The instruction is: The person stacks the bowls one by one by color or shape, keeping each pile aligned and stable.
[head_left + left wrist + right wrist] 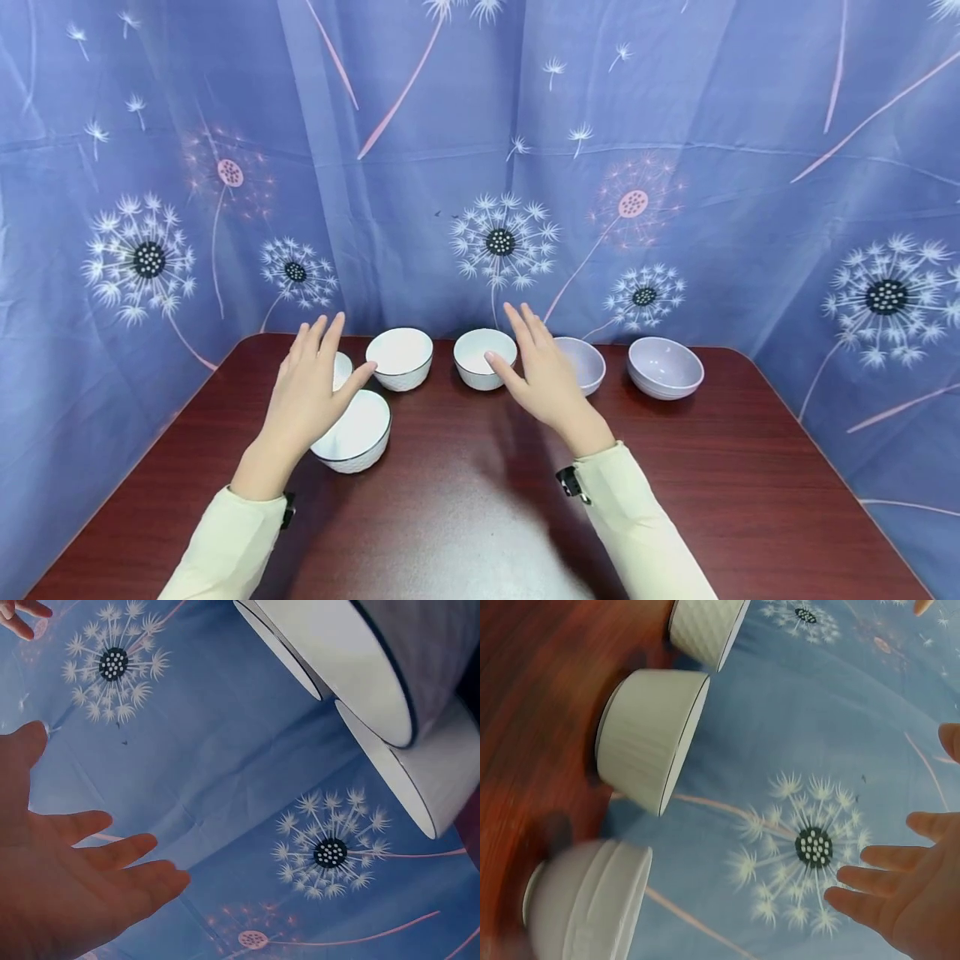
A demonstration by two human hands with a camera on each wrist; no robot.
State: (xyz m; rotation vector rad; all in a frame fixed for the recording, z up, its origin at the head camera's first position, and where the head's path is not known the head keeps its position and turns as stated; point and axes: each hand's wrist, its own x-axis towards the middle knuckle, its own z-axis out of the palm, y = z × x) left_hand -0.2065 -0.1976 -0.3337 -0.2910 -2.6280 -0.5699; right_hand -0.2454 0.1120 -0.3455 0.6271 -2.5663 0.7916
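backed by a blue curtain printed with dandelions. laid out on a dark red table. reaching in from pale sleeves with a left hand and a right hand, raised with spread, fairly straight fingers, gripping nothing and apart from every bowl. set mouth-up, likely for steadiness, with a near white bowl beside the left hand and, just beyond, a half-hidden white bowl. lined along the far edge with a left-middle white bowl, a central white bowl, a lavender bowl partly behind the right hand and a far-right lavender bowl, presumably spaced to leave gaps. fitted at the wrists with small black cameras, apparently for viewing the hands.
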